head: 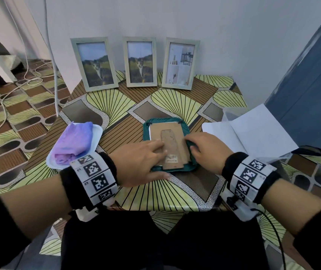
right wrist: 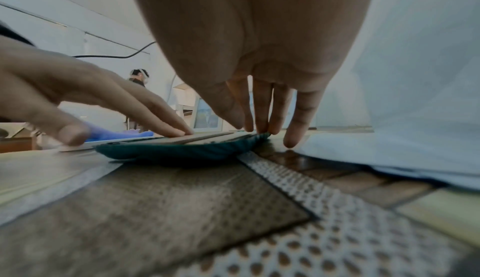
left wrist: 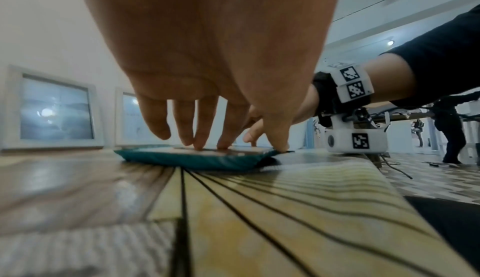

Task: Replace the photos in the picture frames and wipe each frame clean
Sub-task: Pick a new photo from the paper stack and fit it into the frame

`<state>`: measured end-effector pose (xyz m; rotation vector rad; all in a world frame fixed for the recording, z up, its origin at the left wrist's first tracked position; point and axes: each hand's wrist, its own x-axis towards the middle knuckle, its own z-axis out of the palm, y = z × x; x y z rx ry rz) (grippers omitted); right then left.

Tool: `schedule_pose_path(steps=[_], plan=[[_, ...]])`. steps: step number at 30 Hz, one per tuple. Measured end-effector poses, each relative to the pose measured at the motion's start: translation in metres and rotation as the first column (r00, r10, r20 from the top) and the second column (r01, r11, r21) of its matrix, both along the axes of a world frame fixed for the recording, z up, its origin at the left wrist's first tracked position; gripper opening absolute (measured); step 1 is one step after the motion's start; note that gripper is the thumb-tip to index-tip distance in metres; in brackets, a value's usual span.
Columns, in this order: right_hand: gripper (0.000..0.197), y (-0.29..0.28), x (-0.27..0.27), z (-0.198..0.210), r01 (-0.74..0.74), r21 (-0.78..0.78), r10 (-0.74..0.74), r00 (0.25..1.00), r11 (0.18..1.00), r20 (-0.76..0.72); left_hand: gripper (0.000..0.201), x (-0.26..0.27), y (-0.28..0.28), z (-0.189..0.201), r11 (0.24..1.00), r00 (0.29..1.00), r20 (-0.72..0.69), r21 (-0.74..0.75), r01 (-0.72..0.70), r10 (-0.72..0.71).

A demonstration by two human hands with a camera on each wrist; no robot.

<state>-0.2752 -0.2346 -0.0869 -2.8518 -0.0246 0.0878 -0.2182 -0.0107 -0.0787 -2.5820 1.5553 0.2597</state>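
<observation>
While a picture frame point(head: 172, 147) lies face down on a teal cloth point(head: 185, 127) near the middle of the table point(head: 116, 106), the left hand point(head: 140, 162) presses straight, relaxed fingers on its cardboard back. At the frame's three o'clock edge the right hand point(head: 208, 151) pinches the cloth between thumb and fingertips. Three more frames point(head: 141, 62) stand at twelve o'clock against the wall. At nine o'clock a purple cloth point(head: 73, 143) sits in a white tray point(head: 97, 133); at three o'clock lie white sheets of paper point(head: 257, 131).
</observation>
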Motion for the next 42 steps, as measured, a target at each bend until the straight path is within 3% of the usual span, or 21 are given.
schedule_pose_path(steps=[4,7,11,15,21,25,28,32,35,39,42], plan=[[0.024,0.012,-0.018,0.003,-0.084,0.026,0.083,0.996,0.996,0.046,0.098,0.012,0.008,0.01,0.999,1.0,0.012,0.032,0.028,-0.028],[0.02,0.021,-0.027,0.003,-0.159,0.055,0.155,0.985,0.986,0.071,0.09,0.012,0.013,0.008,1.0,0.998,0.054,0.013,0.016,-0.016],[0.021,0.018,-0.025,0.003,-0.11,0.192,0.079,0.984,0.975,0.161,0.104,0.0,0.017,-0.001,0.998,0.996,0.076,-0.057,-0.037,0.041],[0.038,0.007,-0.017,-0.001,-0.065,0.101,0.054,0.993,0.993,0.107,0.117,-0.007,0.017,-0.006,0.996,0.992,0.097,-0.042,-0.08,0.083],[0.044,0.002,-0.015,-0.007,-0.071,0.056,0.067,0.996,0.996,0.058,0.103,-0.007,0.012,-0.006,0.998,0.982,0.179,-0.04,-0.054,0.06],[0.038,0.0,-0.015,-0.004,-0.059,0.105,0.05,0.994,0.993,0.095,0.097,-0.001,0.015,-0.005,0.996,0.991,0.118,-0.07,-0.048,0.056],[0.034,0.0,-0.013,0.008,-0.048,0.292,0.0,0.986,0.955,0.164,0.095,0.005,0.02,0.004,0.981,0.996,-0.011,-0.172,-0.091,0.091],[0.049,0.003,-0.008,0.024,0.023,0.584,-0.11,0.987,0.811,0.114,0.065,0.005,0.019,0.019,0.868,0.965,-0.25,-0.46,-0.189,0.077],[0.056,0.008,-0.006,0.026,0.051,0.656,-0.131,0.989,0.753,0.074,0.063,0.003,0.02,0.024,0.733,0.85,-0.519,-0.543,-0.411,0.092],[0.067,0.019,-0.011,0.014,0.117,0.624,-0.128,0.991,0.773,-0.028,0.046,-0.004,0.021,0.029,0.55,0.598,-0.8,-0.522,-0.652,-0.049],[0.077,0.025,-0.015,0.002,0.133,0.544,-0.084,0.99,0.828,-0.115,0.046,-0.007,0.024,0.029,0.404,0.497,-0.864,-0.483,-0.777,-0.077]])
